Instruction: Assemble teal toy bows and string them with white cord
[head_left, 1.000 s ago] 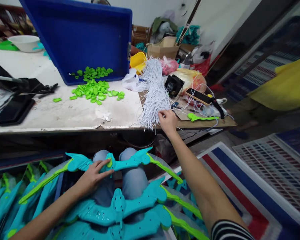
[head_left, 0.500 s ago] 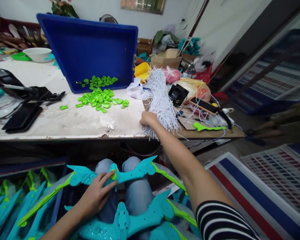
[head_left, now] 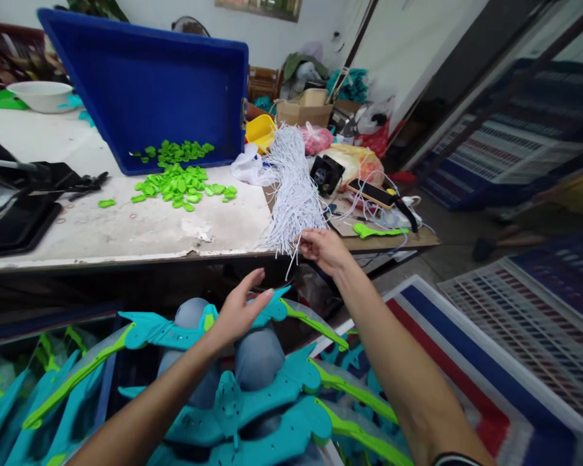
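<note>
My right hand [head_left: 324, 250] is at the table's front edge, thumb and fingers pinched on a white cord [head_left: 292, 260] whose end hangs down. The cord comes from a thick bundle of white cords [head_left: 295, 178] lying on the table. My left hand [head_left: 238, 310] is raised over my lap with fingers apart, holding nothing. Under it a teal and green toy bow [head_left: 165, 331] lies across my knees, its middle partly hidden by that hand and forearm. More such bows [head_left: 260, 404] lie nearer to me.
Small bright green plastic pieces [head_left: 175, 184] lie heaped before a tipped blue crate [head_left: 175, 97]. Phones [head_left: 22, 223], a small black fan [head_left: 326, 173] and a green limb piece [head_left: 379, 230] are on the table. Bows fill a bin at left; a striped board [head_left: 459, 362] stands right.
My left hand has lifted off the bow and moved up and right, its fingers opening. My right hand has shifted right, drawing a cord end out past the table edge. The view has turned slightly right.
</note>
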`<state>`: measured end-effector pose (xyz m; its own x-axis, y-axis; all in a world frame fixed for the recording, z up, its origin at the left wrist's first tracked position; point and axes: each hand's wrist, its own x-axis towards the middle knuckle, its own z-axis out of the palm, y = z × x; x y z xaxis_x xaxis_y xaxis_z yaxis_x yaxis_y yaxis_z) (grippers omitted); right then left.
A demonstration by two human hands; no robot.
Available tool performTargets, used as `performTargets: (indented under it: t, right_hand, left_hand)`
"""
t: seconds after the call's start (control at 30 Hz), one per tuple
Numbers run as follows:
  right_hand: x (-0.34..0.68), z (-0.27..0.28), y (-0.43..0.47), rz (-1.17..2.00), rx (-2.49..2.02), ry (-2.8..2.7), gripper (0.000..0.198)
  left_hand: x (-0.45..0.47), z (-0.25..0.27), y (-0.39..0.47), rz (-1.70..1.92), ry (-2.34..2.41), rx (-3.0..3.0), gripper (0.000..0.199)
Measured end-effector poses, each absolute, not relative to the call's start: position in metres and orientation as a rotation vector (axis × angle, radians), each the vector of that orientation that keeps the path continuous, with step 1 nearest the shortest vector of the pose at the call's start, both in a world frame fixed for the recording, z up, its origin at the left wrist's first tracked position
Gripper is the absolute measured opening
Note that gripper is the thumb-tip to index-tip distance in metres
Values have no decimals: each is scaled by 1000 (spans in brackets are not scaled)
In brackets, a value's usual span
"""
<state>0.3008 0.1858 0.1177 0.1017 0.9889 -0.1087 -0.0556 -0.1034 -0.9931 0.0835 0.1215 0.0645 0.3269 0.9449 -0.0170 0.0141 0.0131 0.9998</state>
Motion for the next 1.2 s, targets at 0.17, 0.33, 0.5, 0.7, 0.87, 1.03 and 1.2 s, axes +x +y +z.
performTargets:
  t: [0.17,0.33,0.5,0.7,0.87,1.03,1.2]
  right_hand:
    - [314,88,119,1150,-1314,-845,25]
    - [333,66,68,1107,-1370,-772,30]
    - [336,52,30,1018,-1486,-989,26]
    - [336,44,23,1142,-1513,-902,25]
    - [347,43,9,1180,-1590,-910,24]
    - [363,28,-23,1133,-1677,-882,26]
    - [364,8,-36,1032,-1745,-868,29]
  left_hand:
    - [169,69,114,650,829,973,21]
    - [184,57,99,499,776,823,25]
    - [189,52,100,475,778,690,25]
    - [213,46,95,408,765,722,30]
    - [212,39,85,424,847,906,29]
    - [177,9,79,223,1068,1359,29]
    - [181,-19,79,65,959,1151,16]
